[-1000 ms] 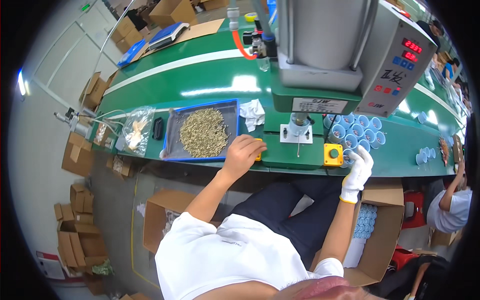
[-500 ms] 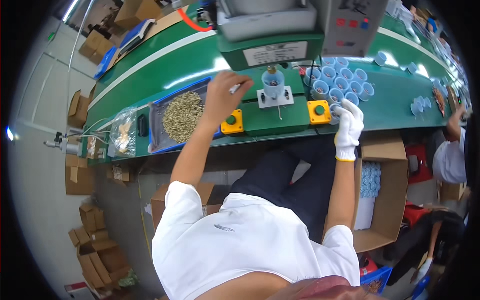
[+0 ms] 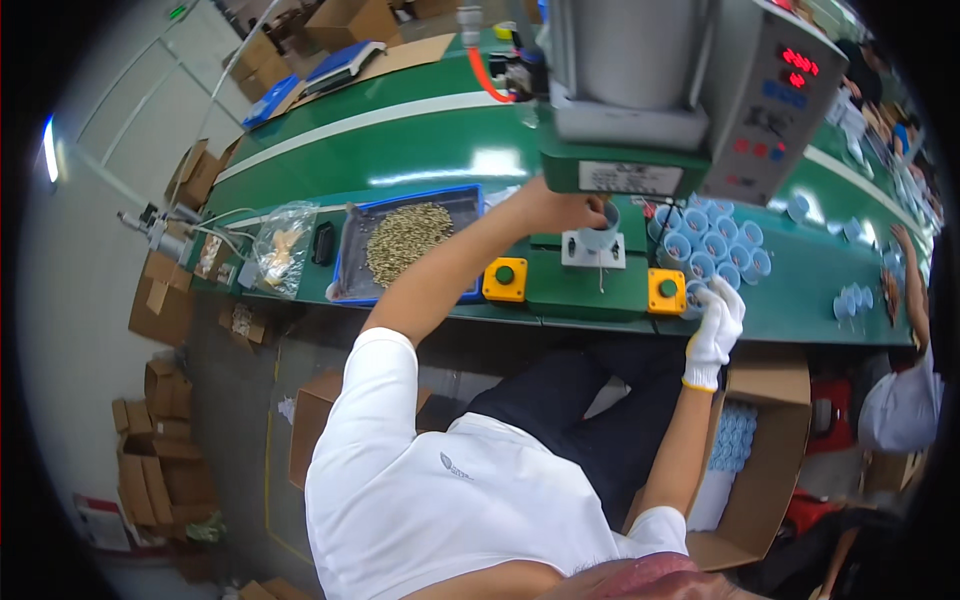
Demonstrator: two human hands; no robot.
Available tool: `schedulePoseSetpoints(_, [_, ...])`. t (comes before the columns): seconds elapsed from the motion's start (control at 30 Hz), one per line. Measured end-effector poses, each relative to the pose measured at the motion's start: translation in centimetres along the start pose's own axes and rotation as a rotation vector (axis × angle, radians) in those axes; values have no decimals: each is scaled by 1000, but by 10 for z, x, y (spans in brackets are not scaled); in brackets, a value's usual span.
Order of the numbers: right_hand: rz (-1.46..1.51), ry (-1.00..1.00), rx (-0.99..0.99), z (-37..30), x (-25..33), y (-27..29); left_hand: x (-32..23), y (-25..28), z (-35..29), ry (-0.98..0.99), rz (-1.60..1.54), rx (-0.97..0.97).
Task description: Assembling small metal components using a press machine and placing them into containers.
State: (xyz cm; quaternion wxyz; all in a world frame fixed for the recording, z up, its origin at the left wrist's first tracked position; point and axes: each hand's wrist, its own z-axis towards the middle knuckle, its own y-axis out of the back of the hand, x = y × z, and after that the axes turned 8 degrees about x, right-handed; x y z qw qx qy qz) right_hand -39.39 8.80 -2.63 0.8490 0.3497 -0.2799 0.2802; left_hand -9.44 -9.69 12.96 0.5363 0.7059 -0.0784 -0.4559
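Note:
A pale blue plastic cup (image 3: 600, 238) stands on the white plate (image 3: 612, 254) of a green press (image 3: 585, 285). My bare left hand (image 3: 566, 210) reaches under the press head, its curled fingers at the cup's mouth. What they pinch, if anything, is hidden. My right hand (image 3: 714, 325), in a white knitted glove, closes its fingertips on another blue cup (image 3: 692, 298) at the near edge of a cluster of blue cups (image 3: 715, 246). Several of these hold small dark pieces. Yellow boxes with green buttons (image 3: 505, 279) flank the press base.
Left of the press, a blue-rimmed tray (image 3: 345, 275) holds a heap of small brass-coloured parts (image 3: 408, 240). A clear plastic bag (image 3: 285, 245) lies farther left. An open carton (image 3: 775, 470) with stacked blue cups stands below the bench. Another person's arm (image 3: 915, 285) is at the far right.
My left hand has moved right, from beside the tray to the mouth of the cup in the press. My right hand stays by the cups. The whole view has shifted.

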Motion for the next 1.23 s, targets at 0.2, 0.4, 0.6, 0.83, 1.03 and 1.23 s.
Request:
schedulePoseSetpoints(0.2, [-3, 88, 33, 3, -4, -12, 7, 5, -5, -103, -212, -42])
schedulePoseSetpoints(0.4, [-249, 306, 139, 19, 45, -15, 54, -63, -117, -59, 38, -499])
schedulePoseSetpoints(0.6, [-305, 461, 200, 22, 48, -27, 85, -105, -169, -87, 148, -647])
schedulePoseSetpoints(0.83, [-413, 392, 113, 15, 28, -42, 83, -81, -161, -161, 345, -634])
schedulePoseSetpoints(1.03, [-360, 314, 92, 10, 42, -39, 113, -72, -179, -252, 192, -559])
schedulePoseSetpoints(1.23, [-318, 336, 46, 0, 75, -21, 172, -36, -227, 504, 392, -529])
